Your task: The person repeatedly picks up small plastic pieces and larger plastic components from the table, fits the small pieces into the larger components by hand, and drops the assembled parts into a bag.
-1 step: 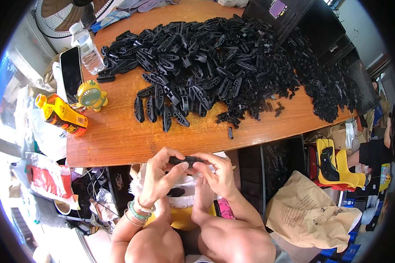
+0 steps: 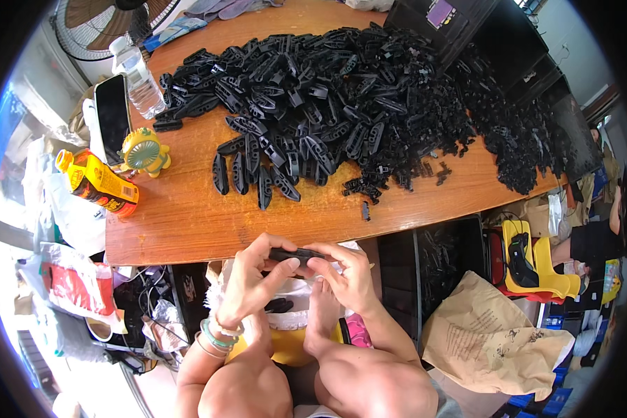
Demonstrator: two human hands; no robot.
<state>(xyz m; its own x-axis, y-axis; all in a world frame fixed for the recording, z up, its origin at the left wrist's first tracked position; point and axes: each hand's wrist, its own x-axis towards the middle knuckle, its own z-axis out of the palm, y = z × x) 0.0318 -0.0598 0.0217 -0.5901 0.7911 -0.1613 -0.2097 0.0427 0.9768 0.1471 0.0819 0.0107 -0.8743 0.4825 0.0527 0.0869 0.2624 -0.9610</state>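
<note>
My left hand point(image 2: 256, 275) and my right hand point(image 2: 347, 276) meet just off the near edge of the wooden table. Between them they pinch a small, elongated black plastic part point(image 2: 296, 256), thumbs on its near side and fingers round its ends. The fingertips partly cover it. Beyond my hands, a large pile of boat-shaped black plastic parts point(image 2: 279, 90) spreads over the table point(image 2: 209, 226). Smaller black clip-like pieces point(image 2: 425, 132) lie heaped to its right, and one single small piece point(image 2: 366, 211) rests apart near the front edge.
Along the table's left side stand a yellow-orange bottle point(image 2: 101, 184), a small yellow fan point(image 2: 145, 155), a phone point(image 2: 113, 115) and a clear water bottle point(image 2: 139, 80). Black crates point(image 2: 494, 52) tilt at the far right. Below right are a brown paper bag point(image 2: 488, 341) and a yellow chair point(image 2: 536, 265).
</note>
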